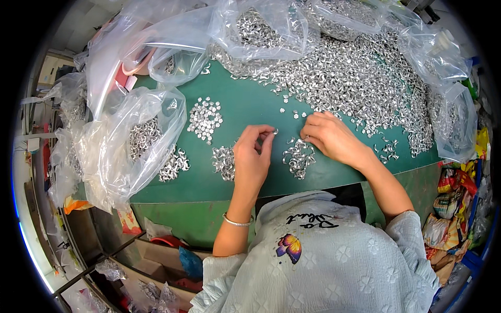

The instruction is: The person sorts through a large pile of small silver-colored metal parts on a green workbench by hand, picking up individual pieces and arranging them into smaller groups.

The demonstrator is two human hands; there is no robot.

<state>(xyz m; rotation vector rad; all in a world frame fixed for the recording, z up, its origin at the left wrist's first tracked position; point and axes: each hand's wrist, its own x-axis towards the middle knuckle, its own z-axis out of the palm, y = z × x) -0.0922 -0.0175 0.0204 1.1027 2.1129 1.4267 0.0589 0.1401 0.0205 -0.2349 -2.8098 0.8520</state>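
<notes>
My left hand (251,156) is closed in a pinch above the green tabletop. Between its thumb and forefinger is a small curved silver metal piece (275,132). My right hand (334,138) has its fingers bent together at the upper edge of a small pile of curved metal pieces (299,160); whatever its fingertips hold is too small to make out. Partly behind my left wrist lies another little heap of silver pieces (223,163). Farther left, small flower-shaped silver pieces (205,119) form a loose cluster.
A large spread of curved silver pieces (355,78) covers the far right of the green table (245,99). Clear plastic bags (120,151) with similar pieces stand at the left, back and right. Cardboard boxes (156,261) sit below the near left edge; colourful packages (446,208) lie at the right.
</notes>
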